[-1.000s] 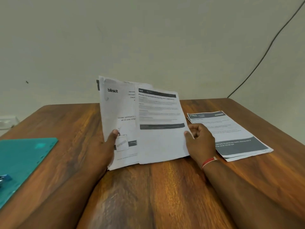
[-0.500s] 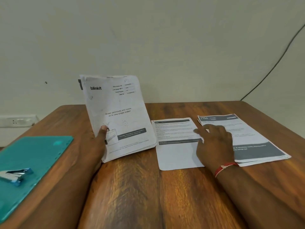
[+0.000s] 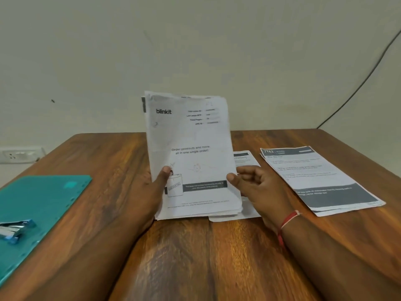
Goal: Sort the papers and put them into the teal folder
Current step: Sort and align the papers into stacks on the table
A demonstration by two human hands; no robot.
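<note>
One wooden surface (image 3: pixel 217 257) carries everything, and its smooth top is the first hazard: a sheet dropped flat on it may well slide.

Far to the left of the upright stack lies the teal folder (image 3: pixel 39 205), flat, with no paper showing in it. That long carry from stack to folder is where loose pages could fan out and fall.

The upright stack (image 3: pixel 191 148) of papers stands tilted back, and its bottom edge appears to rest on the surface. Its lower edges are creased and uneven, so a back sheet could slip out unnoticed.

Well to the right of the stack sits a sorted pile (image 3: pixel 314 177) with a dark band. Just behind the stack's right edge lies a single sheet (image 3: pixel 245 158), partly hidden. It could be swept up with the stack by mistake, which would muddle the sort.

The left hand (image 3: pixel 152 192) has its grip clamped on the stack's lower left side, thumb on the front page and fingers hidden behind. It alone seems to bear the stack, so a slackened thumb would likely let the stack topple forward.

The right hand (image 3: pixel 258 187) is at the stack's lower right edge, with the thumb tip on the front page's edge and the fingers loosely curled. I cannot tell whether this grip pinches anything. Peeling here risks lifting two sheets at once.

The stapler (image 3: pixel 15 230) rests on the folder, far left of the stack. Opening the folder under it would probably tip it off.
</note>
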